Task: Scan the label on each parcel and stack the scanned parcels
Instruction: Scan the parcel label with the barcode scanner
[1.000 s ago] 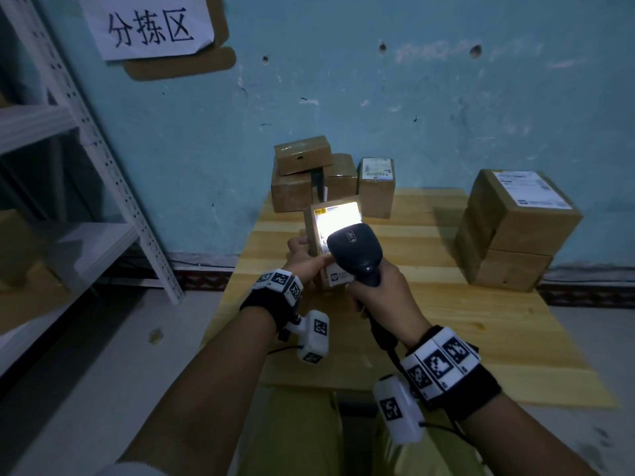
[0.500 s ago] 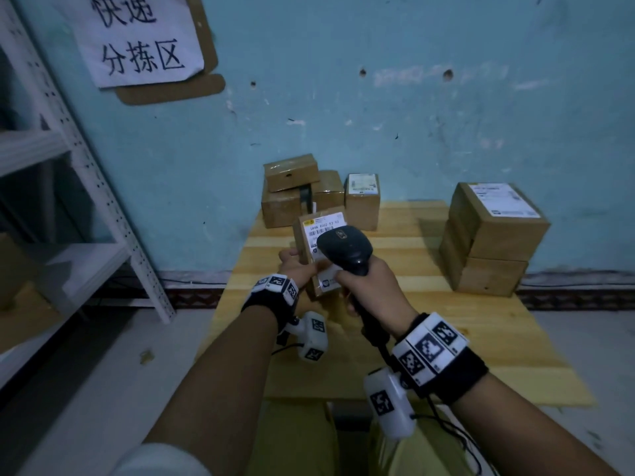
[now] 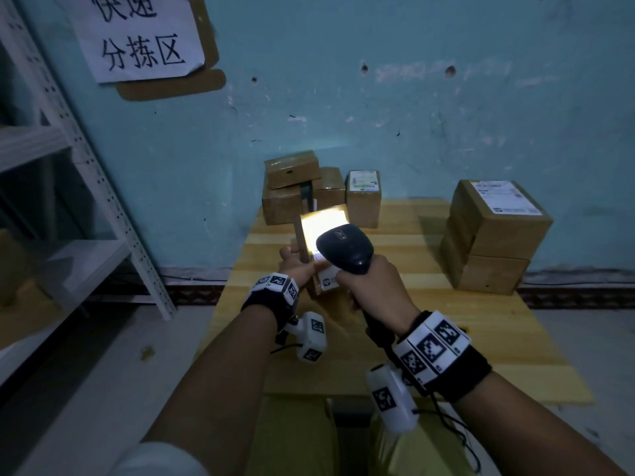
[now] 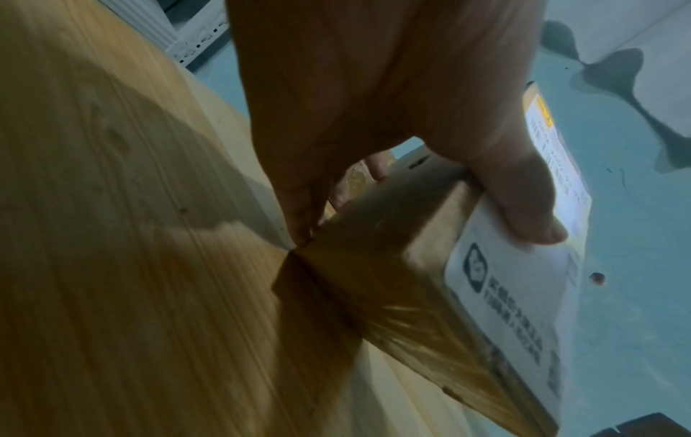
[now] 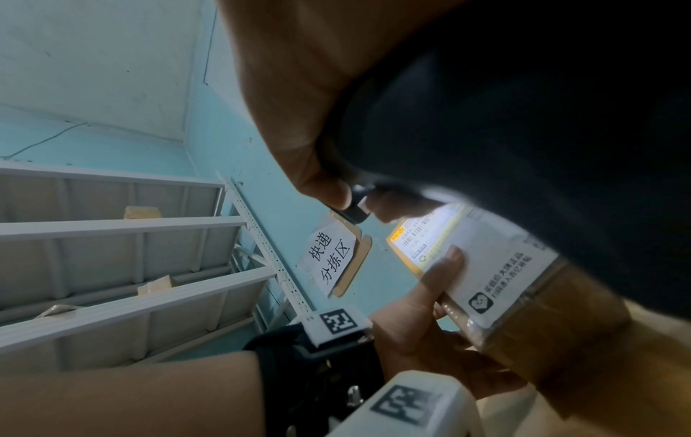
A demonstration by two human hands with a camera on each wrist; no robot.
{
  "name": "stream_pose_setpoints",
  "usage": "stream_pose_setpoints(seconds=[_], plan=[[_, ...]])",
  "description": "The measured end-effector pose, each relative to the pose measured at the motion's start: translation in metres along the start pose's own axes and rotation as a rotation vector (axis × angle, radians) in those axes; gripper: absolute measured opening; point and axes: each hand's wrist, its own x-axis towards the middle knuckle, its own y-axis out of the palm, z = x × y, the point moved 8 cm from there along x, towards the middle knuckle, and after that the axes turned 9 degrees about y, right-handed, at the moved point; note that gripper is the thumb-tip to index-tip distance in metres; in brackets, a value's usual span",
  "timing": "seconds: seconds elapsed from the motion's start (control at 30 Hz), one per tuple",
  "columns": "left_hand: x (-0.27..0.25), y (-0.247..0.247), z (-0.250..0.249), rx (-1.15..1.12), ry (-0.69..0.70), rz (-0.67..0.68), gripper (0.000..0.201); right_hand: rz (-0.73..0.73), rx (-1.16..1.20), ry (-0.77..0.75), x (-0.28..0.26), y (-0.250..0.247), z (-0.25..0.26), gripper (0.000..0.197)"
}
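Grip: left hand [image 3: 298, 266] pinches parcel [image 4: 403, 283]; right hand [image 3: 372, 290] clasps scanner [image 3: 345, 247].

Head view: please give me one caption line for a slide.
Left hand holds a small parcel upright while the right hand aims a black scanner, lighting its label.

The left hand [image 4: 374, 88] reached down from twelve o'clock and gripped a brown cardboard parcel [image 4: 392, 283], its thumb [image 4: 523, 207] pressed on the white label [image 4: 523, 295] while the fingers [image 4: 299, 207] curled round the far side. The parcel ran from the centre toward five o'clock, its lower corner resting on the pale wooden surface [image 4: 112, 266], which filled the frame from seven to eleven o'clock. The label's upper end, toward two o'clock, glowed brightly against a blue wall [image 4: 635, 207], and a white shelving frame [image 4: 187, 38] showed near eleven o'clock.
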Motion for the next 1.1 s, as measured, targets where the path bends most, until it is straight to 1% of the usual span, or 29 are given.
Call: stream_pose_setpoints(seconds=[0.17, 0.37, 0.57, 0.73, 0.83, 0.9, 1.0, 1.1], plan=[[0.001, 0.001, 0.002, 0.006, -0.004, 0.015, 0.071, -0.009, -0.017, -0.003, 0.0, -0.002, 0.0, 0.013], [0.003, 0.002, 0.003, 0.031, 0.008, 0.011, 0.078, -0.036, -0.051, 0.005, 0.003, -0.006, 0.001, 0.017], [0.003, 0.002, 0.003, 0.025, 0.005, 0.015, 0.077, -0.024, -0.028, -0.017, 0.002, -0.006, 0.002, 0.017], [0.0, 0.002, 0.003, 0.004, 0.013, 0.007, 0.076, -0.031, 0.058, -0.019, 0.008, -0.006, -0.007, 0.014], [-0.002, 0.004, 0.001, -0.042, 0.013, 0.008, 0.076, -0.096, 0.135, -0.048, 0.014, -0.014, -0.011, 0.008], [-0.001, 0.004, 0.002, -0.076, 0.002, -0.002, 0.077, -0.145, 0.244, -0.058, 0.019, -0.027, -0.014, 0.011], [-0.002, 0.008, 0.003, -0.183, -0.055, -0.013, 0.073, -0.102, 0.311, -0.003, 0.033, -0.036, -0.022, 0.017], [-0.008, 0.022, -0.002, -0.264, -0.117, 0.045, 0.068, -0.018, 0.325, 0.019, 0.043, -0.034, -0.028, 0.015]])
